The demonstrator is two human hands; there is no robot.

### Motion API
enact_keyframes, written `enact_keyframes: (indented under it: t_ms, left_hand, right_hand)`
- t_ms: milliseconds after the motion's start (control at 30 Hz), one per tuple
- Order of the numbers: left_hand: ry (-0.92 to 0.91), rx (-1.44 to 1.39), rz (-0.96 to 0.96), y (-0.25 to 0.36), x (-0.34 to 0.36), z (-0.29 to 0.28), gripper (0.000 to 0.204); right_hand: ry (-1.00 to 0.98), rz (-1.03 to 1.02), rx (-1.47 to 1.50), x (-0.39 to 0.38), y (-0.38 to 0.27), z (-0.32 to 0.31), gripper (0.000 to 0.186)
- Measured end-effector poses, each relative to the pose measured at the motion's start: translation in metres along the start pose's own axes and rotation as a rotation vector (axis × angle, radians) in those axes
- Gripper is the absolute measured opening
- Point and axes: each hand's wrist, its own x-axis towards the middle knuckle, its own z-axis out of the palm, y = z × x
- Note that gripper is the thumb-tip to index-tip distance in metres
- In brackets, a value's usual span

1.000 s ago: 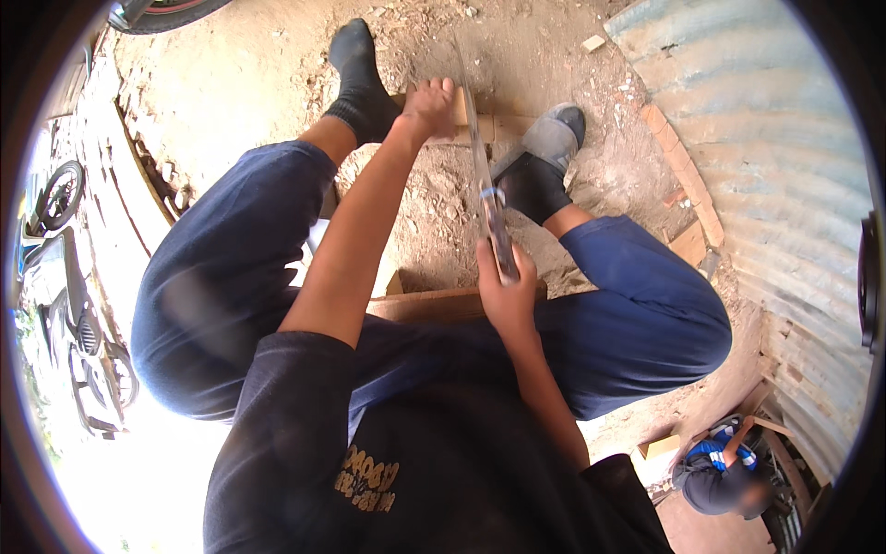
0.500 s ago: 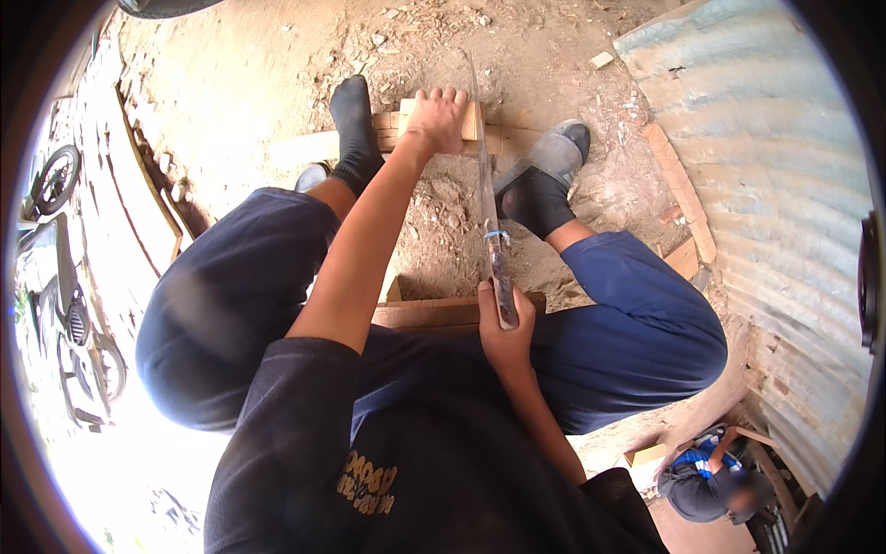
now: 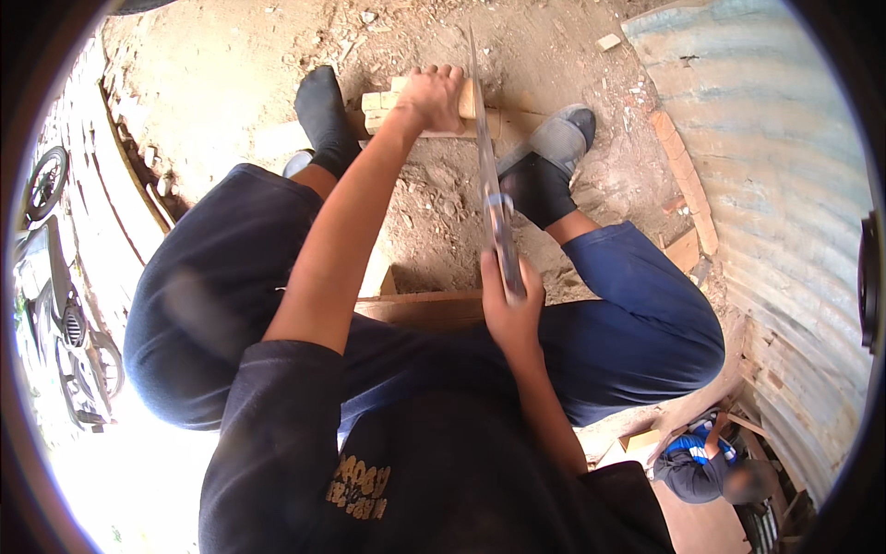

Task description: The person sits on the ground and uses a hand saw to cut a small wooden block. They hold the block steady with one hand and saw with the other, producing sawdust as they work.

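My left hand presses on a pale wooden block, its fingers curled over the end beside the saw blade. The block lies across a piece of timber on the ground between my socked left foot and my right foot in a grey slipper. My right hand is closed on the handle of a long, thin saw with a blue band near the handle. The blade, slightly blurred, points away from me at the block's right end.
A wooden plank runs under my thighs. Corrugated metal and a row of bricks line the right side. Another person crouches at lower right among boards. Motorcycles stand on the left; dirt and chips cover the ground.
The saw and my right hand moved back toward me by half a second ago, then forward again. My left hand stays on the block. The camera's view has shifted slightly.
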Motion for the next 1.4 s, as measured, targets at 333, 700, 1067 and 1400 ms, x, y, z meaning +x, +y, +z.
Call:
enact_keyframes:
  t_ms: [333,700,1067,1400]
  left_hand:
    - [0.092,-0.029,-0.044,-0.004,0.004,0.014,0.082]
    - [0.106,0.091,-0.037,-0.002,0.008,0.018,0.087]
    - [0.145,0.012,-0.037,0.002,-0.003,0.018,0.083]
    - [0.160,0.057,-0.059,0.002,-0.001,0.020,0.085]
  right_hand:
    - [0.039,-0.039,0.006,-0.009,-0.006,0.006,0.013]
    - [0.096,-0.037,-0.016,0.008,0.013,0.030,0.021]
    - [0.053,-0.149,-0.054,-0.010,0.018,0.017,0.023]
    - [0.079,-0.124,-0.013,-0.024,0.009,0.006,0.026]
